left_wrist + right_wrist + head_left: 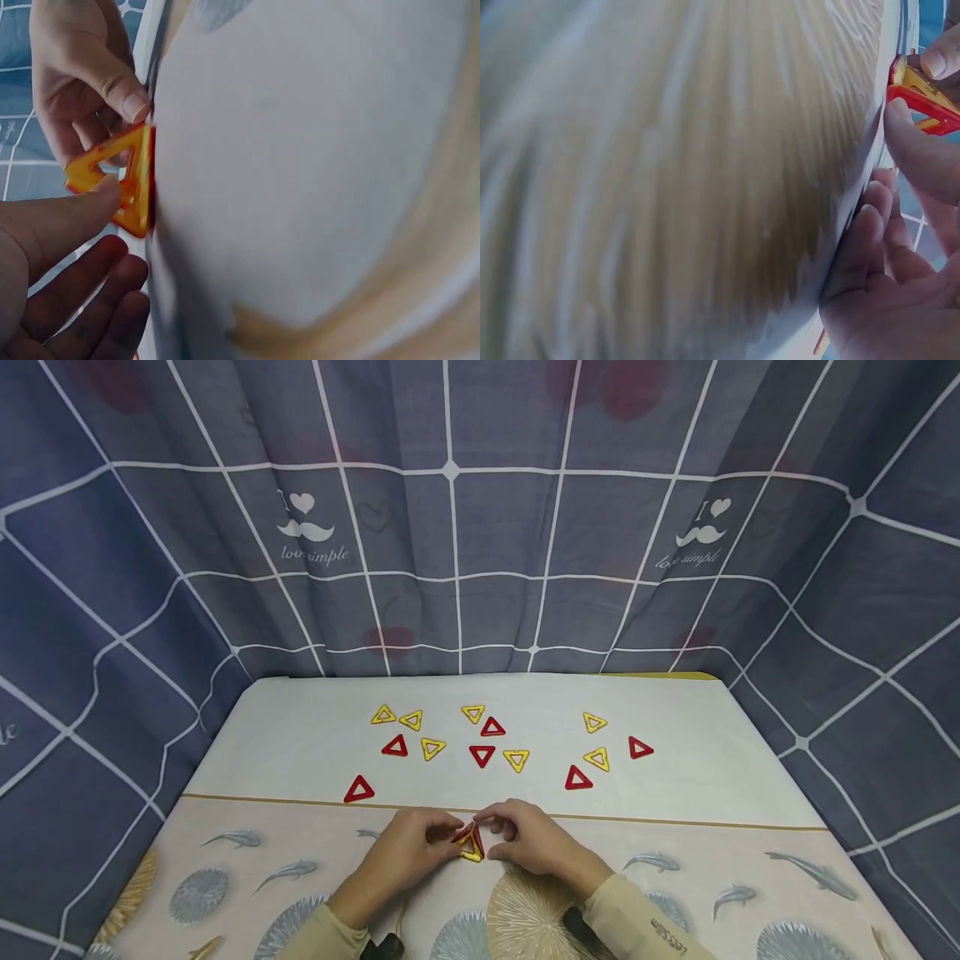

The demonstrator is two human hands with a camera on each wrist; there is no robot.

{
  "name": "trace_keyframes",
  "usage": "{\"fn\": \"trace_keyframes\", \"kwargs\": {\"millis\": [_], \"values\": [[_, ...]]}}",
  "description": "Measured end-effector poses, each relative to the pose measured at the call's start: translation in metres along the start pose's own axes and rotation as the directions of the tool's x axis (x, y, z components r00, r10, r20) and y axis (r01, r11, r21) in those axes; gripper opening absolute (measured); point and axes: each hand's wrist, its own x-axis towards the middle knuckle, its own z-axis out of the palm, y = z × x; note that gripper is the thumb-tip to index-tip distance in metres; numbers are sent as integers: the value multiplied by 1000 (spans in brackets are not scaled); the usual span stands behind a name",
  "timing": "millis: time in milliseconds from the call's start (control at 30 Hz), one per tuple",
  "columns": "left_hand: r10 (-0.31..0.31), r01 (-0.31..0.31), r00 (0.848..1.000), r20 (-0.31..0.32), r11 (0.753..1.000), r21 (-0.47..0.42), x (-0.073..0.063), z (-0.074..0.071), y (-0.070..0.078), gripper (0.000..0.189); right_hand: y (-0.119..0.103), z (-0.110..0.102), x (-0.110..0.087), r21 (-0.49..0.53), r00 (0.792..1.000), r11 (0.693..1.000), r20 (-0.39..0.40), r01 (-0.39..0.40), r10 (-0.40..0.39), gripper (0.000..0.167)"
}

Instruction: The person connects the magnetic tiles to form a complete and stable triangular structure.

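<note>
Between my hands, close over the tablecloth, stands a small pyramid of hollow plastic triangles (pixel 472 855), its visible sides red and yellow. My left hand (pixel 408 852) holds it from the left. In the left wrist view, the left thumb lies on a yellow triangle (pixel 137 215); the other fingers are partly behind. My right hand (pixel 536 839) grips the other side, with its thumb at the edge of a red triangle (pixel 905 94) in the right wrist view. Loose red triangles (pixel 359 794) and yellow triangles (pixel 516 767) lie beyond the hands.
Several loose triangles are spread across the white back part of the table (pixel 300 727). A brown line crosses the table in front of them. The patterned cloth (pixel 300 835) lies under the hands. A dark checked curtain (pixel 495 527) encloses the back and sides.
</note>
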Motion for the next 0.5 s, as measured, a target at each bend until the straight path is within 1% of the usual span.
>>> {"fn": "trace_keyframes", "kwargs": {"millis": [67, 133, 233, 267, 400, 500], "values": [[-26, 26, 1000, -7, 1000, 12, -1, -6, -2, 26, -1, -1, 0, -25, 1000, 1000, 4, 15, -15, 47], [-71, 71, 997, -23, 997, 15, -2, -13, -4, 27, -1, -2, 0, -30, 1000, 999, 13, 24, -23, 49], [-158, 159, 985, -67, 987, 10, -2, -26, -9, 30, -2, -4, 1, -15, 999, 999, 42, 31, -30, 49], [-175, 176, 980, -90, 984, 1, -2, -31, -12, 31, -2, -6, 1, -9, 998, 999, 55, 36, -35, 49], [-199, 203, 967, -161, 979, 4, -3, -55, -31, 39, -3, -9, 3, 3, 992, 998, 109, 59, -59, 52], [-205, 214, 960, -188, 977, 26, -5, -73, -49, 48, -4, -11, 5, -15, 986, 996, 143, 85, -82, 54]]}}
